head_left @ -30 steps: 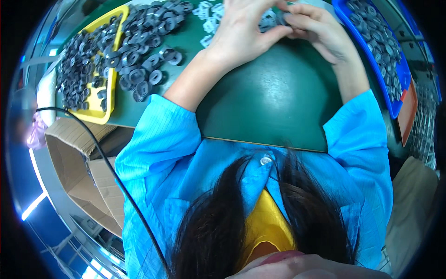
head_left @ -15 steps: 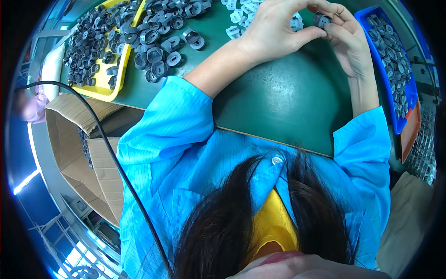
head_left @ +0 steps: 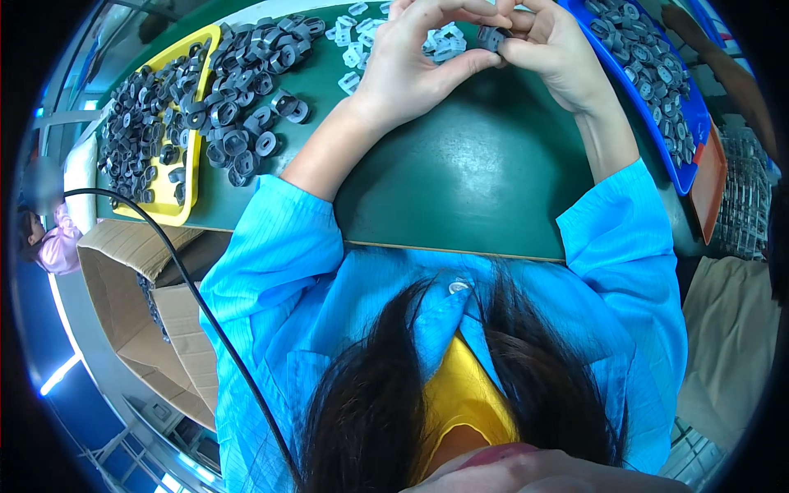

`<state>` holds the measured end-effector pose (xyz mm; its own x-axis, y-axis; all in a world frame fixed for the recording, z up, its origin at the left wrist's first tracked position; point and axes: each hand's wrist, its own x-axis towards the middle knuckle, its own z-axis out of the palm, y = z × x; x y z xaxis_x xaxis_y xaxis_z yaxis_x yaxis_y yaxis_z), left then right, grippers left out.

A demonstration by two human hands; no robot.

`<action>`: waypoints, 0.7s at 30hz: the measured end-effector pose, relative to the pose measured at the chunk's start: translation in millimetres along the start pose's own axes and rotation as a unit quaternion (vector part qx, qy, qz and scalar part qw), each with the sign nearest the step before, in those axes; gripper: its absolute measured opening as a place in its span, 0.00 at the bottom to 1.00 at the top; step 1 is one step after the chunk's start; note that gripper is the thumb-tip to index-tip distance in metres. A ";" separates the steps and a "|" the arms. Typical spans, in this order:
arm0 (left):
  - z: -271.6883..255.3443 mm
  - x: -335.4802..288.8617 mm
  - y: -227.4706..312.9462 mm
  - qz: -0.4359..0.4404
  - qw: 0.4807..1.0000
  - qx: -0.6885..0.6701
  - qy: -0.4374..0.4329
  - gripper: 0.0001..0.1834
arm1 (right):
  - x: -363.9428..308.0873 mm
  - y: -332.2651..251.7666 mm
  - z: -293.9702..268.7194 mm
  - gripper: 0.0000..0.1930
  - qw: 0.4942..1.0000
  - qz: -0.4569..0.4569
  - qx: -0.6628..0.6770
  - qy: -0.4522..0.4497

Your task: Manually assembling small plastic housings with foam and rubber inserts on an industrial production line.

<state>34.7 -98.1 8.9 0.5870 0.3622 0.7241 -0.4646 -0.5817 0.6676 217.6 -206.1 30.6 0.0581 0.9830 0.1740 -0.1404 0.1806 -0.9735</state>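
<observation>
My left hand (head_left: pixel 411 70) and right hand (head_left: pixel 555 49) meet at the far edge of the green counter (head_left: pixel 477 172), fingertips pinched shut on one small grey ring part (head_left: pixel 491 37) held between them. I judge the grip shallow: a slip could drop it among the white clips (head_left: pixel 362 53) or grey rings (head_left: pixel 246 90)

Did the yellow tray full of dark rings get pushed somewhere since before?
Cannot tell. The yellow tray sits lower in the picture now, but the green table shifted the same way, so the head camera likely moved.
</observation>
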 end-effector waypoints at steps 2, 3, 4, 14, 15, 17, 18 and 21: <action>-9.1 2.9 8.4 0.047 0.984 0.169 -0.037 0.25 | -1.6 -3.0 15.0 0.20 1.000 -0.019 0.004 -0.005; -6.4 5.6 13.9 0.100 0.973 0.209 -0.002 0.24 | -3.9 -10.6 26.4 0.17 0.994 0.003 0.109 0.028; -0.3 5.1 14.6 0.070 0.984 0.158 0.030 0.23 | -3.1 -15.6 32.6 0.15 0.976 0.025 0.209 0.062; -2.1 -10.9 48.7 -0.064 0.988 0.139 0.033 0.26 | -15.1 17.7 -3.2 0.19 0.954 0.065 0.285 0.059; -11.7 -15.7 51.9 -0.051 0.987 0.151 0.039 0.26 | -18.3 20.7 -9.0 0.17 0.970 0.070 0.228 0.040; -22.2 -22.6 55.3 -0.104 0.981 0.152 0.065 0.22 | -23.4 18.1 -0.9 0.16 0.982 0.079 0.169 0.031; -23.6 -22.4 57.2 -0.105 0.974 0.187 0.075 0.19 | -24.4 15.7 6.8 0.15 0.988 0.086 0.125 0.038; -23.6 -18.7 62.0 -0.082 0.969 0.230 0.021 0.19 | -12.5 2.5 34.4 0.13 0.993 0.081 0.086 0.015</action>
<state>-20.8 -123.8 40.9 0.5958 0.5019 0.6270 -0.0161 -0.7731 0.6341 182.5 -216.8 31.1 0.0498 0.9987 0.0107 -0.3170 0.0260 -0.9481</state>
